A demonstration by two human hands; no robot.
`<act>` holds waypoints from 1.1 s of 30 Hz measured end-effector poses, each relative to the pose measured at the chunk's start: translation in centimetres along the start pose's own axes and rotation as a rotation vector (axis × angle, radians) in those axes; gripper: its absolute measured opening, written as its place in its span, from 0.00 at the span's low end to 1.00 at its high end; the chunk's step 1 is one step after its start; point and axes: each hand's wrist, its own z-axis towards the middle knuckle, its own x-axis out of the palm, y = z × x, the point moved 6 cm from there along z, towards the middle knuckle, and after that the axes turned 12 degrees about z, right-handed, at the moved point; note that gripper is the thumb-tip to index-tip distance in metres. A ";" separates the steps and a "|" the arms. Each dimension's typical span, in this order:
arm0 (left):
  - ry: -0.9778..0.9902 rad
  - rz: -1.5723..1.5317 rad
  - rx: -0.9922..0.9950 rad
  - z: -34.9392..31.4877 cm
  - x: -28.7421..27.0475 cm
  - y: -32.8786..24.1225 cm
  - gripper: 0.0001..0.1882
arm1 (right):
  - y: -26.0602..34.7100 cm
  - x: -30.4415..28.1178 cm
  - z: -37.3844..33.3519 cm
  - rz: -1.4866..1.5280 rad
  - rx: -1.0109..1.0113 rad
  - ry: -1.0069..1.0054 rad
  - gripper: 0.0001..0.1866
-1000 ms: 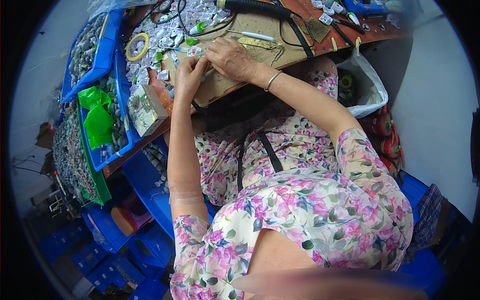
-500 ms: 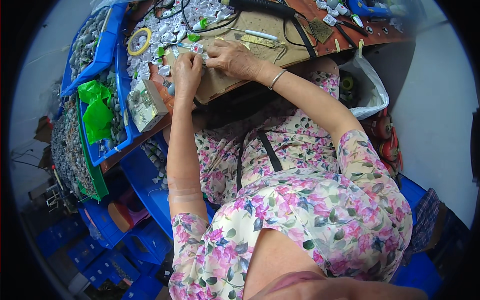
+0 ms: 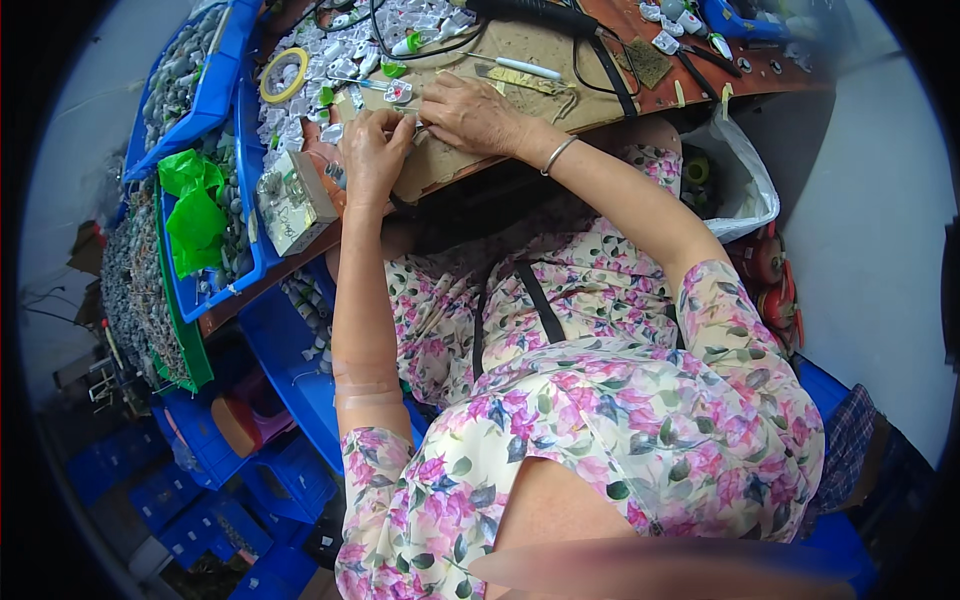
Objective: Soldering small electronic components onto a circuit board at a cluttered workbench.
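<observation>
Small white part is sitting between both hands, in the upper middle of the frame, on a brown work mat. The left hand is pinching it with fingers together; the right hand, wearing a thin bangle, is pressing closed fingers on it from the other side. Many similar white pieces are lying behind the hands, near a yellow tape ring. A pale box is standing just beside the left wrist. Blue trays with a green bag are filling the left of the frame. Both forearms are reaching up from the lower edge.
</observation>
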 end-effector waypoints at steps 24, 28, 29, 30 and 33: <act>-0.168 0.092 0.149 -1.7 0.5 -1.3 0.23 | -8.2 -6.8 -5.1 -0.345 0.396 -0.037 0.24; -0.130 0.028 0.171 -1.8 0.5 -1.2 0.24 | -4.3 -5.9 -1.6 -0.128 0.094 -0.084 0.27; -0.113 -0.038 0.140 -1.9 0.2 -1.0 0.23 | -3.7 -4.8 -1.1 -0.127 0.090 -0.080 0.27; -0.115 -0.039 0.133 -2.2 -0.2 -1.2 0.23 | -2.8 -3.2 -0.6 -0.011 0.050 -0.022 0.27; -0.259 0.129 0.176 -3.0 -1.8 -1.8 0.19 | -2.8 0.0 0.2 0.092 0.025 0.099 0.27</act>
